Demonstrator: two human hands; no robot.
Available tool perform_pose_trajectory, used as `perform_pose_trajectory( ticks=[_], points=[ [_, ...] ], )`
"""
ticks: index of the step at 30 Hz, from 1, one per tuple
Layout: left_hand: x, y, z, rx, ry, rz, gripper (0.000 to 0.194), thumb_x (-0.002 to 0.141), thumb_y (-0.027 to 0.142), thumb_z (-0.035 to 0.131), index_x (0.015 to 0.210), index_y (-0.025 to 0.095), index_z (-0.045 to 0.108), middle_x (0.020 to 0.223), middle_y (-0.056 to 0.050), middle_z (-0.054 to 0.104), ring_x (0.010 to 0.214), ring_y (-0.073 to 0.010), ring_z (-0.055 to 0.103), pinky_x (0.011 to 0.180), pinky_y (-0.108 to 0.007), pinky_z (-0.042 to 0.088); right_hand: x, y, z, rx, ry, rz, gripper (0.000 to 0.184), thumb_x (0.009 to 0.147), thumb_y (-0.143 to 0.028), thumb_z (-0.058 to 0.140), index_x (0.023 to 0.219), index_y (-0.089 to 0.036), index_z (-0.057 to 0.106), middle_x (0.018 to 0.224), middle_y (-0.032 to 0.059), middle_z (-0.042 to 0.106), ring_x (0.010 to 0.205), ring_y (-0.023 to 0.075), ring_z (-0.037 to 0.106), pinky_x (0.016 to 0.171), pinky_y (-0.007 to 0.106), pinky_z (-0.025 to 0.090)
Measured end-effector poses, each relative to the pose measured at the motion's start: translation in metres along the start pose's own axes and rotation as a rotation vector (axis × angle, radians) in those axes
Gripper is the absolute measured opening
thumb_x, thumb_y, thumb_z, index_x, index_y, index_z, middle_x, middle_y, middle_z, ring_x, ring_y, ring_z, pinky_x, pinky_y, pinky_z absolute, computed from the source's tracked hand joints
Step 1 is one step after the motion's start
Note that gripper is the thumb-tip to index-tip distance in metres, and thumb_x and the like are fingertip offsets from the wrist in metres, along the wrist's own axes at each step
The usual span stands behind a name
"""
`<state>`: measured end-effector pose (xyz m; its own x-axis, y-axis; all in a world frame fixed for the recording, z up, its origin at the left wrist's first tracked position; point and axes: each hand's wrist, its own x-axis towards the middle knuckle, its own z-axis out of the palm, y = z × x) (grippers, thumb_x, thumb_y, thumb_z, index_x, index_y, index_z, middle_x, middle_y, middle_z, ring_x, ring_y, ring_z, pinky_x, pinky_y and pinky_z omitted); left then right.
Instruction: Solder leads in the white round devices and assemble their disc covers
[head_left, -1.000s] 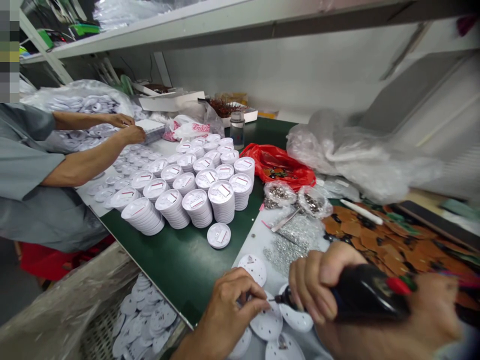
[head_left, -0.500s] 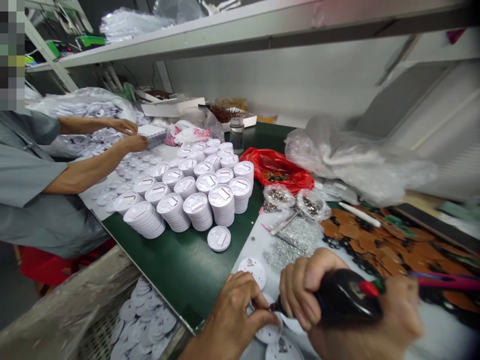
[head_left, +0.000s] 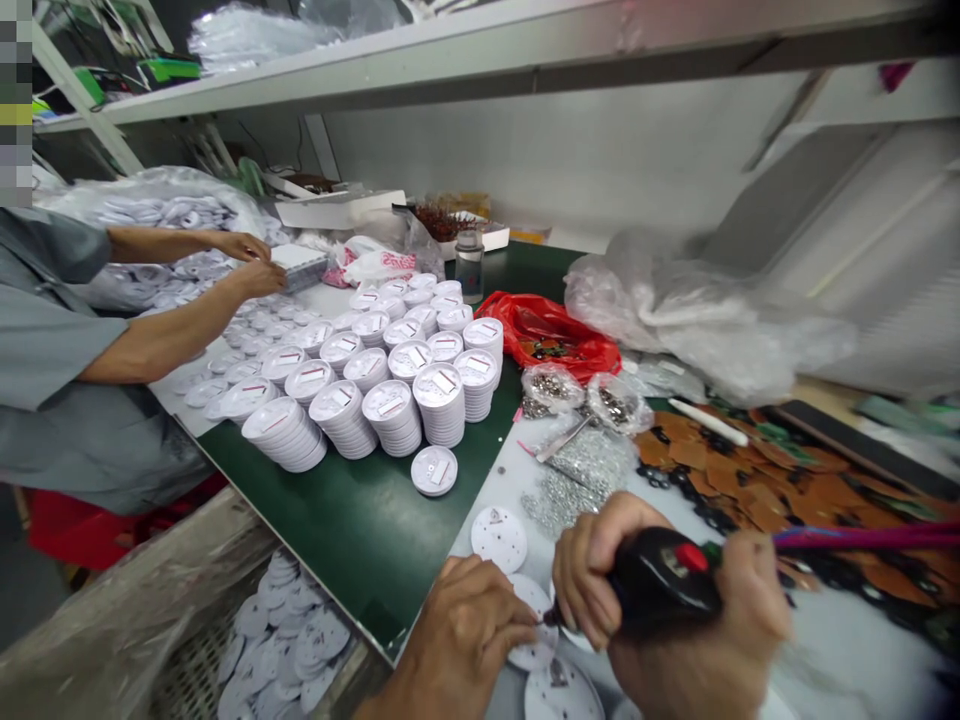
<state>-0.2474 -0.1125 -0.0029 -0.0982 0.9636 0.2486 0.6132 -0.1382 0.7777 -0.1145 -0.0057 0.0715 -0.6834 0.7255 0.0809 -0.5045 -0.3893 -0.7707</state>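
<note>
My right hand is wrapped round a black electric screwdriver with a red button. Its bit points left and meets the fingertips of my left hand. Those fingers are pinched together at the bit; whatever small thing they hold is hidden. Beneath the bit lies a round white plastic disc, partly covered by my hands. Another white disc with small holes rests just beyond, and one more disc is nearer to me.
Stacks of white round cases stand on the green mat. Small silver screws are heaped beside bagged metal parts. Brown pieces cover the right side. A co-worker's hands work at the left. Discs fill a crate below.
The screwdriver and my right hand have shifted slightly left and the tool's rear has swung in. My left fingers stay at the bit. The whole view has drifted a little.
</note>
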Motion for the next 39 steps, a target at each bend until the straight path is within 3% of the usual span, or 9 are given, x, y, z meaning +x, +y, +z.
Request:
perform_pose_trajectory(
  ticks=[9,18,21,25,30,33,36,39],
  points=[
    [0.005,-0.004,0.008,0.145,0.137,0.006,0.041,0.058,0.009,0.100,0.071,0.016,0.061,0.072,0.006,0.067,0.065,-0.0133,0.061,0.068,-0.027,0.038,0.000,-0.006,0.002,0.014,-0.041,-0.052,0.067,0.090,-0.077,0.038,0.080,-0.021,0.073,0.054,0.0023,0.055,0.051,0.0176,0.051,0.052,0.031,0.045],
    [0.006,-0.007,0.015,-0.005,0.131,-0.102,0.039,0.058,0.006,0.098,0.065,0.016,0.061,0.068,0.005,0.065,0.065,-0.0126,0.058,0.067,-0.026,0.040,-0.006,0.001,-0.003,0.023,-0.006,-0.043,0.062,0.090,-0.073,0.041,0.078,-0.022,0.073,0.052,0.0026,0.053,0.050,0.0187,0.051,0.051,0.032,0.044],
    [0.006,-0.008,0.017,-0.090,0.112,-0.163,0.038,0.058,0.005,0.098,0.063,0.016,0.061,0.069,0.004,0.065,0.068,-0.0133,0.060,0.067,-0.025,0.042,-0.007,-0.001,-0.004,0.032,-0.069,-0.023,0.065,0.088,-0.077,0.041,0.081,-0.022,0.074,0.054,0.0034,0.056,0.051,0.0193,0.053,0.051,0.033,0.045],
    [0.008,-0.005,0.017,-0.164,0.078,-0.207,0.038,0.057,0.010,0.099,0.060,0.016,0.062,0.068,0.004,0.064,0.068,-0.0134,0.060,0.067,-0.024,0.043,-0.003,-0.004,0.000,0.037,-0.039,0.007,0.072,0.089,-0.081,0.035,0.077,-0.022,0.073,0.051,0.0021,0.053,0.047,0.0172,0.049,0.050,0.032,0.044],
    [0.008,0.001,0.007,-0.067,0.010,-0.085,0.040,0.057,0.018,0.101,0.084,0.018,0.071,0.085,0.004,0.072,0.082,-0.0171,0.066,0.082,-0.029,0.043,0.003,-0.009,-0.002,0.005,0.015,-0.006,0.067,0.091,-0.076,0.037,0.074,-0.021,0.072,0.049,0.0010,0.051,0.045,0.0160,0.047,0.048,0.031,0.044],
    [0.001,-0.003,0.000,0.072,0.016,0.057,0.040,0.071,0.029,0.095,0.103,0.020,0.071,0.098,0.000,0.073,0.093,-0.0212,0.066,0.085,-0.032,0.044,0.005,-0.009,-0.010,-0.026,0.011,-0.038,0.067,0.090,-0.076,0.040,0.075,-0.021,0.073,0.050,0.0020,0.053,0.046,0.0165,0.049,0.047,0.030,0.043],
    [-0.008,-0.014,-0.001,0.178,-0.034,0.213,0.021,0.089,0.032,0.081,0.104,0.022,0.071,0.104,-0.001,0.075,0.099,-0.0212,0.068,0.097,-0.036,0.045,0.006,-0.002,-0.017,-0.072,-0.003,-0.019,0.068,0.088,-0.079,0.042,0.077,-0.020,0.074,0.051,0.0029,0.056,0.046,0.0166,0.050,0.046,0.029,0.042],
    [-0.011,-0.027,0.006,0.217,-0.022,0.195,0.011,0.090,0.028,0.080,0.098,0.027,0.074,0.102,0.003,0.078,0.103,-0.0186,0.071,0.115,-0.041,0.039,0.008,0.010,-0.020,-0.118,0.004,-0.016,0.067,0.088,-0.078,0.045,0.076,-0.019,0.075,0.049,0.0037,0.058,0.043,0.0158,0.050,0.043,0.027,0.041]
  ],
)
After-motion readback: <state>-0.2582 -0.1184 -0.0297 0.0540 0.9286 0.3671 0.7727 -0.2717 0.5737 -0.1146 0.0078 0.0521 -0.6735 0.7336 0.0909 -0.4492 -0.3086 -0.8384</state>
